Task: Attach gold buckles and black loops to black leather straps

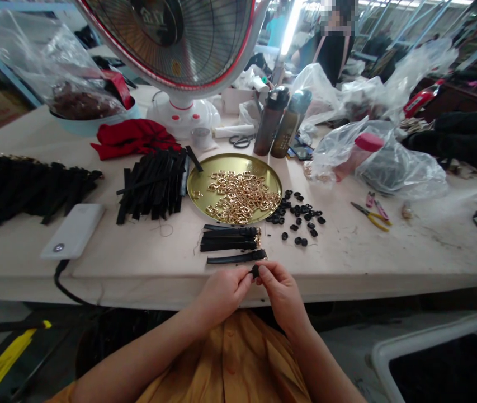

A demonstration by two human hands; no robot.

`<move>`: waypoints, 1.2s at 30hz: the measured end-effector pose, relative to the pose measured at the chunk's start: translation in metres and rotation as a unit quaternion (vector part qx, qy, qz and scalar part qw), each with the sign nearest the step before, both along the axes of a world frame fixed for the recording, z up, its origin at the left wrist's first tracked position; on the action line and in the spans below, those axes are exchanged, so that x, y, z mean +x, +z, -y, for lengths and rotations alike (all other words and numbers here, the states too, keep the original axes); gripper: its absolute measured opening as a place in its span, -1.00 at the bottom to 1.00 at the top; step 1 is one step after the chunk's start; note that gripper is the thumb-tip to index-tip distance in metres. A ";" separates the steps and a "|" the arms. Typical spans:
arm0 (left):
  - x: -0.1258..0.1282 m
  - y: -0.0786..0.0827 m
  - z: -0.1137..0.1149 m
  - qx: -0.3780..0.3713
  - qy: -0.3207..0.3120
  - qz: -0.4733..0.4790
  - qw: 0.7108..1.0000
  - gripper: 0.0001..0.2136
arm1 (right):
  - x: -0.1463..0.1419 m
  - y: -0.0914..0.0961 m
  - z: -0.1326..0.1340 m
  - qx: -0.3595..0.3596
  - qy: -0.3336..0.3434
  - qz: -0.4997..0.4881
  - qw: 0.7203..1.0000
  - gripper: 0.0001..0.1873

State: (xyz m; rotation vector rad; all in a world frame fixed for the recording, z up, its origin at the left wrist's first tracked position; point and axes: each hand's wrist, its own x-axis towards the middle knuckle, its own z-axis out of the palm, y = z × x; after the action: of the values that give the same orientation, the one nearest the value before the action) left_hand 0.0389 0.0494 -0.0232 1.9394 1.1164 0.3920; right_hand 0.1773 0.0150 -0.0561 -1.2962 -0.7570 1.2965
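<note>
— Near the bottom centre of the frame, what's gripped?

— The left hand (221,294) pinches a small black loop (255,272) from the left. The right hand (279,291) pinches it from the right, equally near, at the table (368,254) edge.

— Its long axis?

— Too small to tell. Black straps (230,242) lie just above it, running left to right.

Mustard-yellow garment (238,364) w/ buttons down front; forearms, left grip (221,294) & right grip (282,291) bare.

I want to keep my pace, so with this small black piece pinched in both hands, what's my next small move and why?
Probably reach the right hand to the tray for a gold buckle: the black piece between it and the left hand shows no gold, while the straps ahead do.
</note>
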 end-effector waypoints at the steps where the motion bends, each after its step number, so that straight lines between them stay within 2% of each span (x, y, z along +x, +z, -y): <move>1: 0.001 -0.003 0.001 0.002 0.001 0.000 1.000 -0.73 | -0.001 -0.001 0.001 -0.005 -0.002 -0.009 1.000 -0.84; 4: 0.004 -0.009 0.004 -0.007 0.018 -0.002 1.000 -0.71 | -0.003 -0.003 0.003 -0.028 -0.017 -0.062 0.998 -0.80; 7: 0.005 -0.007 0.002 -0.015 0.028 -0.006 0.999 -0.70 | -0.004 -0.004 0.001 -0.041 -0.026 -0.119 0.992 -0.80; 12: 0.004 -0.004 0.000 -0.020 0.033 -0.003 0.999 -0.71 | -0.009 -0.010 0.001 -0.024 -0.012 -0.114 0.993 -0.87; 14: 0.002 -0.006 0.001 -0.044 0.033 0.005 0.998 -0.70 | -0.008 -0.013 0.003 -0.026 -0.008 -0.128 0.991 -0.88; 17: -0.004 -0.010 0.002 -0.124 -0.001 0.044 0.991 -0.75 | -0.005 -0.015 0.004 -0.048 -0.025 -0.156 0.986 -0.87; 19: -0.010 -0.010 0.003 -0.155 -0.014 0.066 0.986 -0.68 | -0.006 -0.014 0.003 -0.055 -0.037 -0.172 0.983 -0.86; 23: -0.017 -0.007 0.004 -0.110 0.033 0.090 0.989 -0.51 | -0.019 -0.010 0.002 -0.040 0.029 -0.193 0.980 -0.87; 31: -0.022 -0.014 0.000 -0.130 0.039 0.086 0.987 -0.46 | -0.031 -0.007 0.001 -0.048 0.088 -0.092 0.991 -0.79; 34: -0.024 -0.013 -0.006 -0.133 0.055 0.097 0.985 -0.58 | -0.026 -0.005 -0.007 -0.030 0.131 -0.051 0.990 -0.78; 36: -0.027 -0.011 -0.012 -0.147 0.051 0.095 0.983 -0.65 | -0.012 -0.002 -0.023 -0.004 0.140 0.030 0.990 -0.80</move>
State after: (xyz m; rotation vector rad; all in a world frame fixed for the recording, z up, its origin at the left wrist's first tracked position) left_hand 0.0118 0.0618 -0.0345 1.5577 1.0845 0.4325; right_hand 0.1655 0.0379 -0.0582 -1.2722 -1.0053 1.4880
